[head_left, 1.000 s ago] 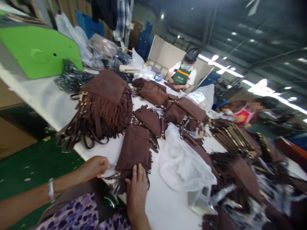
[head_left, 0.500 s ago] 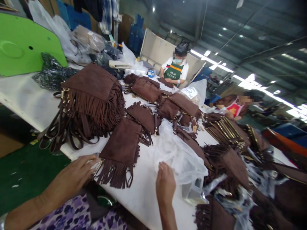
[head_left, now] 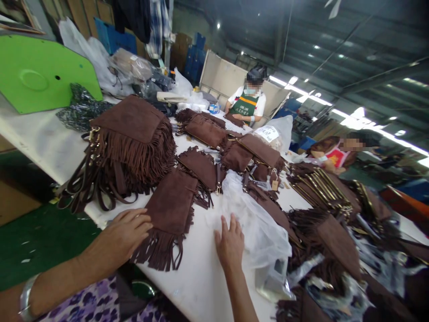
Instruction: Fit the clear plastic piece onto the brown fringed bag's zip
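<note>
Brown suede pouch (head_left: 170, 208) with a fringe lies flat on the white table (head_left: 43, 134), just in front of the person; its long axis runs from the fringed near end up and away toward the far right, the fringe hanging toward the table edge; left hand (head_left: 125, 232) rests at the pouch's near left edge, fingers loosely together and flat, holding nothing; right hand (head_left: 230, 243) lies palm down with fingers slightly spread on the edge of a clear plastic bag (head_left: 258, 223), just right of the pouch; a stack of fringed bags (head_left: 130, 143) with dangling straps stands behind on the left, smaller pouches (head_left: 201, 165) crowd the far end, and a green panel (head_left: 40, 76) lies further left; a white label on a far bag (head_left: 270, 133) is too small to read; two seated workers (head_left: 250, 100) sit at the far side.
</note>
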`<action>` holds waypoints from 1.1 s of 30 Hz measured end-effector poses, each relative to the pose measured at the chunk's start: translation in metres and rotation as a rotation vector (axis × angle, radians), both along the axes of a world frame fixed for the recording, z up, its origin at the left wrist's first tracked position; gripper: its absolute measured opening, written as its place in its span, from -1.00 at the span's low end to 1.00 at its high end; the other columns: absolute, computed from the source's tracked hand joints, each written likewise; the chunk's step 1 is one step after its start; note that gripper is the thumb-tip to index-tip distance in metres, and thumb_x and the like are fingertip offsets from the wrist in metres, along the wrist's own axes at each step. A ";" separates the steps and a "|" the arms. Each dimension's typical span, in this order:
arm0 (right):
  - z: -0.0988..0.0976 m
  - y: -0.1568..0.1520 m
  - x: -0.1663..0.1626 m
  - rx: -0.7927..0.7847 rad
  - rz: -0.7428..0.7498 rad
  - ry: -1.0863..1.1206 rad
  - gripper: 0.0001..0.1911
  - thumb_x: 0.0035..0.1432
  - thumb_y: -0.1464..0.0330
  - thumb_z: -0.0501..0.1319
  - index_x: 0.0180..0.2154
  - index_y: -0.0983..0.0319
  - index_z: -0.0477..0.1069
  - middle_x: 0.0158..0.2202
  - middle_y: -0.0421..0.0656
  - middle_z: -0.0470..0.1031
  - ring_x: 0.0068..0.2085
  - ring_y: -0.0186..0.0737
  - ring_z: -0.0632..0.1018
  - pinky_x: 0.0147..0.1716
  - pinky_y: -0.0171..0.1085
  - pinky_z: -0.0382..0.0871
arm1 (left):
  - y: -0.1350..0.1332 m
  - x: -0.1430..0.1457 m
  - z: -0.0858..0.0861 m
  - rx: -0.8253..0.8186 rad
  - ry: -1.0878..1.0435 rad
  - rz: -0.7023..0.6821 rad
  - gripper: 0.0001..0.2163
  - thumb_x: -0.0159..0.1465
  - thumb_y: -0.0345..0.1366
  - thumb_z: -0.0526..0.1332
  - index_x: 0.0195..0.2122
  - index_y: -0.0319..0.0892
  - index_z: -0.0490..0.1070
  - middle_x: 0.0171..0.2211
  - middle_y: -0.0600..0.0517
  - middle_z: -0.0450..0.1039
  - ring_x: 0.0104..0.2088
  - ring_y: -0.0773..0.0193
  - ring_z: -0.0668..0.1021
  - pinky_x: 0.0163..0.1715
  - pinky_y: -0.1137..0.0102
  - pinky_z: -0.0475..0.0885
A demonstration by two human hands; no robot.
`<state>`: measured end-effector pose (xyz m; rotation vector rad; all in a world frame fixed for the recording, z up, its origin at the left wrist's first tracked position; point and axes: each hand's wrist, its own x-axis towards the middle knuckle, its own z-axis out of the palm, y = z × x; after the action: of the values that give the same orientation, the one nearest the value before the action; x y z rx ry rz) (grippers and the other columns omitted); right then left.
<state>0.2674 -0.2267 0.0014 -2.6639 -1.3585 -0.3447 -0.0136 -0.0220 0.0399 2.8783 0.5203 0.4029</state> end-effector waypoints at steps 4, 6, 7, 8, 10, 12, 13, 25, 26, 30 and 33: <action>-0.002 -0.031 0.048 0.140 -0.167 0.183 -0.66 0.32 0.32 -0.07 -0.14 0.26 0.44 -0.21 0.00 0.55 -0.17 -0.06 0.54 -0.21 -0.18 0.33 | -0.013 0.060 0.015 -0.149 -0.083 -0.117 -0.76 0.37 -0.40 0.04 -0.06 -0.14 0.46 -0.04 -0.04 0.47 0.10 0.14 0.39 0.16 0.20 0.26; 0.005 -0.046 0.070 0.276 -0.273 0.251 -0.66 0.32 0.24 -0.06 -0.18 0.23 0.43 -0.25 -0.03 0.56 -0.25 -0.06 0.56 -0.27 -0.20 0.33 | -0.023 0.095 0.009 -0.218 -0.087 -0.195 -0.76 0.36 -0.40 0.06 0.00 -0.16 0.41 0.00 -0.06 0.44 0.07 0.16 0.41 0.13 0.23 0.30; 0.009 -0.052 0.078 0.315 -0.313 0.269 -0.66 0.31 0.21 -0.05 -0.19 0.21 0.42 -0.26 -0.02 0.57 -0.28 -0.05 0.56 -0.30 -0.19 0.33 | -0.029 0.113 0.004 -0.229 -0.080 -0.232 -0.72 0.34 -0.40 0.09 0.07 -0.15 0.37 0.06 -0.08 0.41 0.09 0.14 0.40 0.13 0.22 0.30; 0.012 -0.057 0.083 0.331 -0.336 0.277 -0.67 0.30 0.19 -0.04 -0.19 0.20 0.42 -0.28 -0.01 0.57 -0.30 -0.03 0.56 -0.33 -0.19 0.32 | -0.034 0.131 -0.003 -0.224 -0.068 -0.260 -0.64 0.32 -0.41 0.13 0.14 -0.14 0.30 0.13 -0.09 0.35 0.13 0.10 0.38 0.15 0.20 0.28; 0.015 -0.062 0.088 0.333 -0.355 0.275 -0.67 0.30 0.18 -0.04 -0.19 0.19 0.42 -0.30 0.01 0.58 -0.32 0.00 0.57 -0.36 -0.17 0.32 | -0.042 0.163 -0.016 -0.197 -0.016 -0.295 -0.46 0.27 -0.46 0.19 0.26 -0.09 0.15 0.27 -0.11 0.18 0.19 0.01 0.33 0.16 0.14 0.27; 0.011 -0.062 0.087 0.335 -0.360 0.278 -0.68 0.29 0.19 -0.03 -0.19 0.18 0.42 -0.33 0.01 0.58 -0.34 0.01 0.58 -0.38 -0.16 0.32 | -0.048 0.187 -0.026 -0.182 0.036 -0.311 -0.50 0.27 -0.50 0.17 0.23 -0.08 0.21 0.27 -0.11 0.19 0.16 -0.02 0.35 0.11 0.14 0.30; 0.008 -0.062 0.085 0.334 -0.360 0.284 -0.68 0.29 0.19 -0.03 -0.19 0.18 0.42 -0.34 0.01 0.58 -0.35 0.01 0.58 -0.39 -0.16 0.33 | -0.049 0.195 -0.030 -0.179 0.044 -0.307 -0.60 0.29 -0.52 0.12 0.15 -0.12 0.30 0.20 -0.12 0.28 0.12 -0.01 0.38 0.06 0.16 0.32; 0.020 -0.046 0.021 0.307 0.081 0.132 -0.48 0.28 0.16 0.03 0.21 0.22 0.21 0.16 0.13 0.36 0.18 0.15 0.39 0.09 0.10 0.32 | -0.040 0.145 -0.020 -0.386 0.095 -0.214 -0.85 0.35 -0.36 0.08 -0.31 -0.20 0.43 -0.30 -0.03 0.49 -0.27 0.19 0.51 -0.27 0.38 0.36; 0.028 -0.038 0.005 0.316 0.187 0.182 -0.36 0.25 0.13 0.10 0.28 0.23 0.11 0.24 0.10 0.26 0.26 0.13 0.29 0.16 0.11 0.24 | -0.037 0.132 -0.010 -0.440 0.100 -0.232 -0.85 0.35 -0.35 0.09 -0.30 -0.19 0.44 -0.30 -0.01 0.50 -0.27 0.20 0.51 -0.27 0.40 0.35; 0.046 0.001 -0.060 0.286 0.356 0.715 -0.32 0.14 0.11 0.23 0.24 0.21 0.20 0.12 0.01 0.43 0.11 0.05 0.45 0.06 -0.02 0.37 | -0.023 0.085 0.042 -0.663 0.065 -0.311 -0.84 0.35 -0.29 0.11 -0.28 -0.16 0.45 -0.38 0.05 0.49 -0.34 0.27 0.50 -0.33 0.44 0.28; 0.049 0.025 -0.099 0.289 0.266 1.148 -0.71 0.20 0.13 0.18 -0.23 0.21 0.49 -0.34 -0.14 0.57 -0.29 -0.12 0.57 -0.25 -0.22 0.45 | -0.009 0.054 0.067 -0.961 -0.110 -0.164 -0.82 0.33 -0.20 0.15 -0.28 -0.19 0.45 -0.44 0.07 0.44 -0.40 0.32 0.46 -0.36 0.45 0.27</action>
<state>0.1687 -0.2020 0.0502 -1.8007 -1.0704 0.8214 0.0403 -0.0312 0.1072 1.9382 0.3217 0.1954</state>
